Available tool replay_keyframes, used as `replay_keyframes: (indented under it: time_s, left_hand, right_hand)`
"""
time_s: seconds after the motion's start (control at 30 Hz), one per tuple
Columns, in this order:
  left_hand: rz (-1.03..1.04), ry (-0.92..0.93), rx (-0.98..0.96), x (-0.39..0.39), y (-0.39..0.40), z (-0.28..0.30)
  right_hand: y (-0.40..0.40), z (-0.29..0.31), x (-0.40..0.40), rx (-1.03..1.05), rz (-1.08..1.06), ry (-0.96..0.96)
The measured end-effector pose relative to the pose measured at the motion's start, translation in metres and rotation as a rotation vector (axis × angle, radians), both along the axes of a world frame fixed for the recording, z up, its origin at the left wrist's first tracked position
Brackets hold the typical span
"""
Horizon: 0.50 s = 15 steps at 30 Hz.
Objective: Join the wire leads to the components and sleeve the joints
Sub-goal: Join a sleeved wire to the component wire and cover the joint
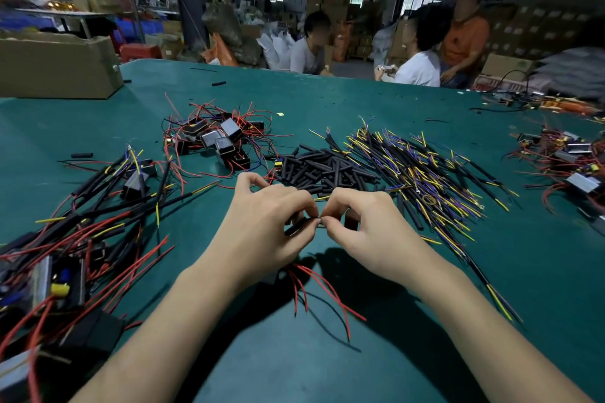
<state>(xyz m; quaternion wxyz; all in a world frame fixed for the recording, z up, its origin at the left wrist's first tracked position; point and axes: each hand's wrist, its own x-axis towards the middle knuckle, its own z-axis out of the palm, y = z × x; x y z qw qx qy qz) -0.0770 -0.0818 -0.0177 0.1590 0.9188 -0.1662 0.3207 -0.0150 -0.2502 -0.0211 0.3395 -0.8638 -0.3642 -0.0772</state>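
The fingers (311,211) of the left hand (268,222) are curled and pinched together on a short black sleeve (299,225), which slants down to the left just above the green tabletop (360,101). The fingers of the right hand (363,222) are bent and pinched on something small at the sleeve's upper end; it is too small to tell what. The two hands meet fingertip to fingertip in the middle of the view, near the front of the tabletop.

Under the left wrist lies a dark component (278,275), mostly hidden by the hand, with loose red wires (314,291) fanning out from it toward the near edge.

Just beyond the hands is a heap of black sleeves (327,170), and touching it on the right a spread of black leads with yellow and blue ends (425,173). One such lead (494,294) lies by itself beside the right forearm. Farther back on the left sits a pile of small black boxes tangled in red wires (216,137). At the left, a wide tangle of sleeved leads and components (82,222) reaches to the near corner. Another cluster of components (563,160) lies at the far right.

A cardboard box (59,65) stands at the back left corner. Beyond the far edge, three people (419,52) are gathered among stacked cartons.
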Motion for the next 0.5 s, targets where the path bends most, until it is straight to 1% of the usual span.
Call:
replay_keyframes:
  time_s: [0.1, 0.2, 0.3, 0.37, 0.43, 0.5]
  left_hand:
    - [0.017, 0.056, -0.044, 0.002, 0.001, -0.002]
    - [0.039, 0.166, -0.154, 0.005, 0.000, -0.005]
    - [0.017, 0.313, -0.371, 0.007, 0.000, -0.005]
    - [-0.062, 0.458, -0.591, 0.009, 0.003, -0.002]
    - [-0.120, 0.569, -0.776, 0.009, 0.007, 0.002]
    - [-0.121, 0.613, -0.853, 0.009, 0.009, 0.005]
  right_hand:
    - [0.000, 0.000, -0.001, -0.042, -0.003, -0.022]
    - [0.001, 0.002, -0.003, -0.074, -0.002, -0.066]
    - [0.000, 0.004, -0.007, -0.126, -0.009, -0.171]
    - [0.002, 0.006, -0.012, -0.173, -0.033, -0.309]
    - [0.007, 0.007, -0.016, -0.159, -0.061, -0.457]
    - [0.011, 0.008, -0.019, -0.126, -0.073, -0.533]
